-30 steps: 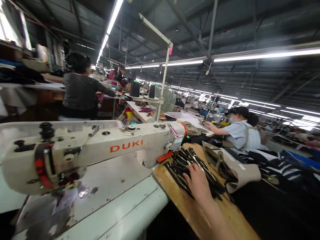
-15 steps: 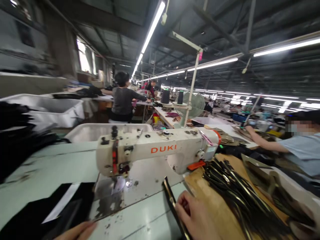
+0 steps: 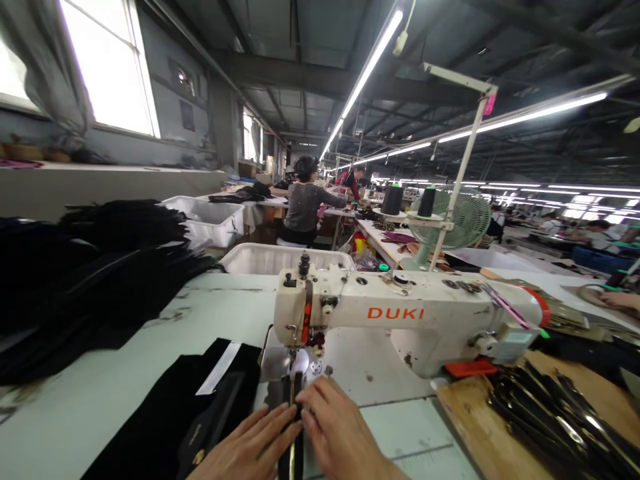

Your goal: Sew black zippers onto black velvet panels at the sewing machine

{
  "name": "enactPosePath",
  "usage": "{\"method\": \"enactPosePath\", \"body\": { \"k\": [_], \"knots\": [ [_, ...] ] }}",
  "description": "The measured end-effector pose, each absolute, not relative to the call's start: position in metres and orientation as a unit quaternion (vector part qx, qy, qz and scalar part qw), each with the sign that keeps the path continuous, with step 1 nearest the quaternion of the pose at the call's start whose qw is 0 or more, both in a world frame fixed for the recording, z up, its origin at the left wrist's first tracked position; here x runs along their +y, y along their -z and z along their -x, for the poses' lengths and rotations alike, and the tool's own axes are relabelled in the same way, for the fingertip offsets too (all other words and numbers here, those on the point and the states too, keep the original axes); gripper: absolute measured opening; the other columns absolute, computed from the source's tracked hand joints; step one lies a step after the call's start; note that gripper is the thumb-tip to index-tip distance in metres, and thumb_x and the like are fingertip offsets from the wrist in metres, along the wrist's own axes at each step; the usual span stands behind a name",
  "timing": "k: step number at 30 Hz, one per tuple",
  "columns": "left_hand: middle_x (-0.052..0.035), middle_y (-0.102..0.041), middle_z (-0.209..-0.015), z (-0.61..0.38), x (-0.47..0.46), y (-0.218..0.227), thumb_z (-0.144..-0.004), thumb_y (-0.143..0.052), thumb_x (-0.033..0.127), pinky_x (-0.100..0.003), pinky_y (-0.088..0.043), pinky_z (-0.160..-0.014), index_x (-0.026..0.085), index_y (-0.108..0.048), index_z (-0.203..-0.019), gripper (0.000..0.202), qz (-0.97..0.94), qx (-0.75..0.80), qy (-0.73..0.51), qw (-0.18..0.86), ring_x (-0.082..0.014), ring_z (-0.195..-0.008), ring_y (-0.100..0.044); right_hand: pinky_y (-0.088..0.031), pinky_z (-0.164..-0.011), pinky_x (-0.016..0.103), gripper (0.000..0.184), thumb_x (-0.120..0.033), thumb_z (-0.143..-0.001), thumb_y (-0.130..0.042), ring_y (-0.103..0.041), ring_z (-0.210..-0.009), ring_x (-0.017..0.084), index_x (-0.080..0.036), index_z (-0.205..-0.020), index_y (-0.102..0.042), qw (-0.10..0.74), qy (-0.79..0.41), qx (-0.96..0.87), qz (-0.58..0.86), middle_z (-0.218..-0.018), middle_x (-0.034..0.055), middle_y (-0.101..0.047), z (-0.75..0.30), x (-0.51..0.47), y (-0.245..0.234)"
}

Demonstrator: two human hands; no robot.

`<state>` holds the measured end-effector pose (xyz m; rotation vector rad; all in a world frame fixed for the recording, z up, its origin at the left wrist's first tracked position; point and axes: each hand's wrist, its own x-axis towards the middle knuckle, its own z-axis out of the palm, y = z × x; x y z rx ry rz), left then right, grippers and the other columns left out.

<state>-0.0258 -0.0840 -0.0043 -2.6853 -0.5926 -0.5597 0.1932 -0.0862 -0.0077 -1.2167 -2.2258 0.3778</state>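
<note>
Both my hands rest on the sewing table in front of the white DUKI sewing machine [image 3: 400, 313]. My left hand [image 3: 253, 443] lies with fingers stretched on the left side of a black zipper strip [image 3: 295, 407]. My right hand [image 3: 337, 433] presses its fingertips on the strip's right side. The strip runs up to the needle and presser foot [image 3: 295, 363]. A black fabric piece [image 3: 185, 413] with a white label lies just left of my left hand.
A pile of black zipper strips [image 3: 555, 420] lies on a wooden board [image 3: 475, 433] at right. Black fabric [image 3: 90, 280] is heaped at left. White bins [image 3: 260, 257], thread cones and a green fan [image 3: 457, 220] stand behind. Other people work at tables farther back.
My view swung left from the zipper pile to the needle. My right hand carried one zipper strip from the board to the presser foot, and my left hand came in beside it.
</note>
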Motion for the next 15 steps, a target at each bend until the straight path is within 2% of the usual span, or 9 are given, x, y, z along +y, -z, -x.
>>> {"method": "enactPosePath", "body": {
  "k": [3, 6, 9, 12, 14, 15],
  "knots": [
    [-0.0066, -0.060, -0.139, 0.030, -0.094, -0.005, -0.086, -0.048, 0.008, -0.026, -0.048, -0.103, 0.019, -0.036, -0.151, 0.067, 0.949, -0.229, 0.179, 0.119, -0.0191, -0.123, -0.061, -0.048, -0.096, 0.034, 0.035, -0.003, -0.088, -0.050, -0.057, -0.107, 0.022, -0.022, -0.115, -0.062, 0.280, -0.128, -0.879, 0.364, -0.113, 0.0061, -0.064, -0.198, -0.070, 0.005],
    [-0.0015, -0.059, -0.140, 0.047, -0.082, -0.015, -0.096, -0.051, 0.023, -0.025, -0.048, -0.104, 0.029, -0.041, -0.148, 0.053, 0.938, -0.295, 0.183, 0.028, -0.0189, -0.122, -0.061, -0.049, -0.094, 0.036, 0.032, -0.005, -0.092, -0.050, -0.057, -0.104, 0.022, -0.019, -0.119, -0.061, 0.262, -0.120, -0.891, 0.351, -0.112, 0.0079, -0.064, -0.200, -0.062, 0.016],
    [-0.0009, -0.059, -0.139, 0.070, -0.041, -0.023, -0.100, -0.045, 0.032, -0.037, -0.042, -0.111, 0.032, -0.051, -0.139, 0.040, 0.886, -0.422, 0.180, -0.069, -0.0239, -0.128, -0.055, -0.049, -0.095, 0.036, 0.031, -0.007, -0.093, -0.053, -0.056, -0.107, 0.023, -0.019, -0.122, -0.059, 0.253, -0.112, -0.891, 0.360, -0.116, 0.0082, -0.063, -0.200, -0.059, 0.022],
    [-0.0095, -0.052, -0.146, 0.086, 0.005, -0.024, -0.092, -0.054, 0.034, -0.052, -0.034, -0.113, 0.024, -0.050, -0.140, 0.049, 0.870, -0.454, 0.161, -0.106, -0.0330, -0.135, -0.045, -0.047, -0.100, 0.038, 0.031, -0.010, -0.092, -0.057, -0.054, -0.113, 0.024, -0.020, -0.122, -0.059, 0.251, -0.109, -0.885, 0.376, -0.121, 0.0075, -0.061, -0.199, -0.058, 0.016],
    [-0.0099, -0.061, -0.134, 0.090, 0.023, -0.022, -0.084, -0.063, 0.036, -0.052, -0.041, -0.106, 0.024, -0.056, -0.133, 0.051, 0.871, -0.450, 0.145, -0.133, -0.0342, -0.125, -0.053, -0.046, -0.102, 0.038, 0.031, -0.011, -0.092, -0.057, -0.053, -0.115, 0.024, -0.021, -0.122, -0.059, 0.252, -0.115, -0.883, 0.379, -0.123, 0.0071, -0.060, -0.200, -0.059, 0.012],
    [-0.0083, -0.066, -0.122, 0.090, 0.027, -0.020, -0.081, -0.065, 0.036, -0.049, -0.045, -0.101, 0.025, -0.061, -0.125, 0.045, 0.870, -0.449, 0.139, -0.148, -0.0329, -0.116, -0.058, -0.045, -0.103, 0.038, 0.031, -0.013, -0.093, -0.057, -0.053, -0.115, 0.024, -0.021, -0.122, -0.058, 0.252, -0.118, -0.884, 0.377, -0.123, 0.0071, -0.060, -0.201, -0.061, 0.011]
  ]
}}
